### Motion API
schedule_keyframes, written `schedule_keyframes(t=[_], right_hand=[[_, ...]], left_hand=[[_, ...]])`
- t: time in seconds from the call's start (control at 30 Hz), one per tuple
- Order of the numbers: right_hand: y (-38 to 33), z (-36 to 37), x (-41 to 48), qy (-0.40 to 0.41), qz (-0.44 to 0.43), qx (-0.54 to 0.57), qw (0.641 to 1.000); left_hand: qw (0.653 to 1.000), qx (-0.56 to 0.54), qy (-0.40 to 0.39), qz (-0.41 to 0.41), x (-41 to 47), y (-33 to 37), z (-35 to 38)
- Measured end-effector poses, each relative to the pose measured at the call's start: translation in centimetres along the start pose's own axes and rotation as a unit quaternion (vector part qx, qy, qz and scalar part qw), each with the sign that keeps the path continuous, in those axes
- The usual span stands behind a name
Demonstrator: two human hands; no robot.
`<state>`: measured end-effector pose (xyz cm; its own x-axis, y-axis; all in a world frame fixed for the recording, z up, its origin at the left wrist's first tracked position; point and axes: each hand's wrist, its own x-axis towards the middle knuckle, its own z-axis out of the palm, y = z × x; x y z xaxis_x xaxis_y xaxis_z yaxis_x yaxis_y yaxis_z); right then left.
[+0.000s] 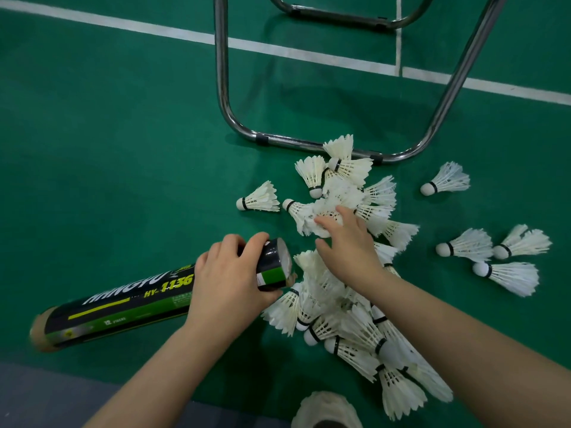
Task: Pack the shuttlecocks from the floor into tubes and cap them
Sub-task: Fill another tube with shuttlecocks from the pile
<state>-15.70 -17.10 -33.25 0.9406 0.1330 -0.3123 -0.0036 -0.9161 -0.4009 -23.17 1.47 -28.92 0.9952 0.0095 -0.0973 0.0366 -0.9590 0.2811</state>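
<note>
**On the green court floor: tube in left hand, right hand in the pile**

On the green floor, in front of the person, lies a dense pile of white feather shuttlecocks. It runs from a chrome tube frame down towards the lower edge of the view.

Left hand: fingers and thumb curled round a black-and-green shuttlecock tube, gripping it near its open mouth. The mouth faces right and sits just beside the pile. The tube slants down to the lower left. That end is blurred, so I cannot tell whether it touches the floor.

Right hand: fingers extended and spread, tips touching the feather skirt of one shuttlecock at the top of the pile, thumb held apart below. No closed grip is visible.

Loose shuttlecocks lie apart from the pile: one to its left, one at upper right and three close together at right.

A white court line crosses the floor beyond the frame.
</note>
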Motion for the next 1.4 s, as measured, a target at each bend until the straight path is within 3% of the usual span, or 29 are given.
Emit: schedule_keyframes(t=[0.13, 0.33, 0.57, 0.67, 0.8, 0.97, 1.1, 1.17, 1.3, 1.4], right_hand=[[0.4, -0.7, 0.8, 0.073, 0.062, 0.159, 0.983], [2.0, -0.7, 2.4, 0.018, 0.061, 0.051, 0.997], [3.0, -1.4, 2.7, 0.079, 0.031, 0.048, 0.995], [3.0, -2.0, 2.6, 0.12, 0.043, 0.106, 0.986], [3.2, -2.8, 2.8, 0.124, 0.105, 0.287, 0.944], [3.6, -2.4, 2.4, 0.076, 0.123, 0.295, 0.945], [3.1, -2.5, 2.2, 0.104, 0.09, 0.251, 0.958], [2.8, -3.0, 2.3, 0.105, 0.114, 0.357, 0.921], [1.4, -4.3, 2.1, 0.017, 0.181, 0.616, 0.767], [-0.3, -4.4, 1.2, -0.061, 0.176, 0.63, 0.754]], left_hand=[[1.0, -0.002, -0.001, -0.005, 0.1, 0.0, 0.0], [1.0, -0.005, -0.004, -0.007, 0.3, -0.1, 0.1], [1.0, 0.001, -0.005, -0.006, 0.1, -0.1, 0.3], [1.0, 0.001, -0.003, -0.007, 0.0, -0.2, 0.2], [1.0, -0.008, 0.002, -0.013, 0.2, -0.1, 0.1], [1.0, -0.009, 0.005, -0.017, 0.4, -0.1, 0.1], [1.0, -0.009, 0.01, -0.013, 0.3, -0.1, 0.1], [1.0, -0.011, 0.006, -0.015, 0.3, -0.2, 0.1], [1.0, -0.017, -0.011, -0.021, 0.6, 0.0, -0.2], [0.999, -0.02, -0.01, -0.027, 0.7, -0.1, -0.4]])
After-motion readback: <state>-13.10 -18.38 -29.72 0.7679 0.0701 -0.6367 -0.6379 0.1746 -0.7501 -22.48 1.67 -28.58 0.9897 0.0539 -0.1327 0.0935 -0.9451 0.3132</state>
